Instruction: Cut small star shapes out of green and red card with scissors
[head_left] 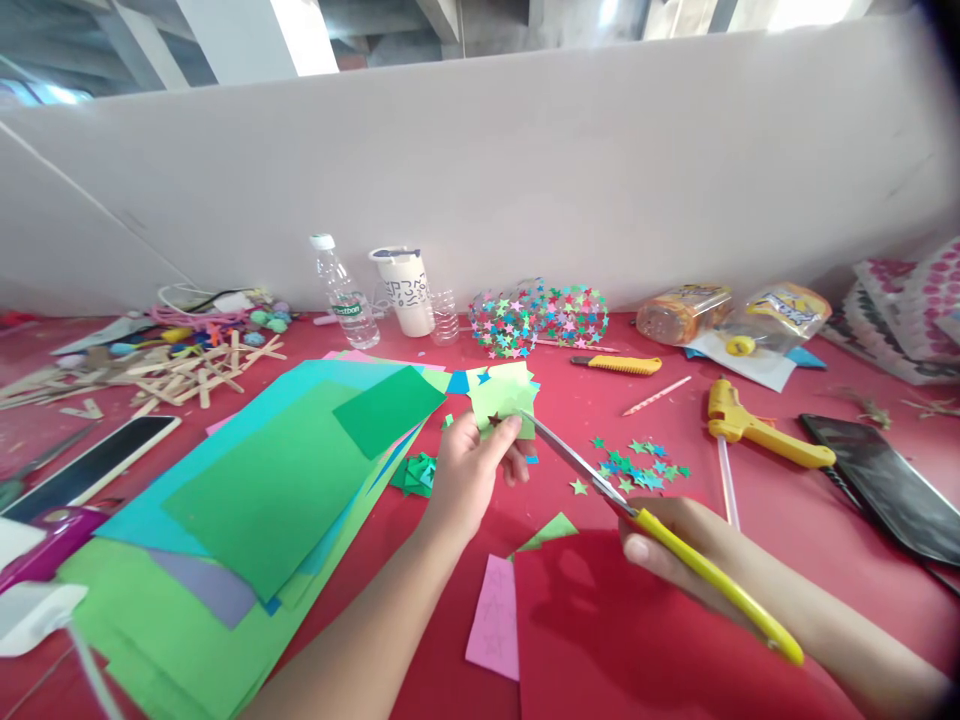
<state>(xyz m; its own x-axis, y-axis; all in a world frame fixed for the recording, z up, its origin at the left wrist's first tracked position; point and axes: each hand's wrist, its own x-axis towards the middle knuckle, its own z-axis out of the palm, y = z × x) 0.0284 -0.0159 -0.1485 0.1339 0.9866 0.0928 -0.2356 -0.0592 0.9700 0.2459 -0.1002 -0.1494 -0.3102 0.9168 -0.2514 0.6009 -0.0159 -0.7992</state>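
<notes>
Here, in the head view, the left hand (466, 470) pinches a small, pale green piece of paper (511, 382) between thumb and fingers, so that most of it juts out past the fingertips. A small, dark star shape (494, 418) shows against it, just beside the thumb. The right hand (671, 535), apart from the left, is closed around yellow-handled metal scissors (574, 461); their blades slant toward the lower right part of the pale paper, though I cannot tell whether the tips touch it.

Loose green and blue paper stars (636, 466) lie on the red tabletop (600, 398) just beyond the right hand. Left of the left forearm spreads a flat stack of green and blue paper sheets (277, 485). A pink paper strip with outlined stars (493, 622) lies between the forearms, beside a large red sheet (622, 640).
</notes>
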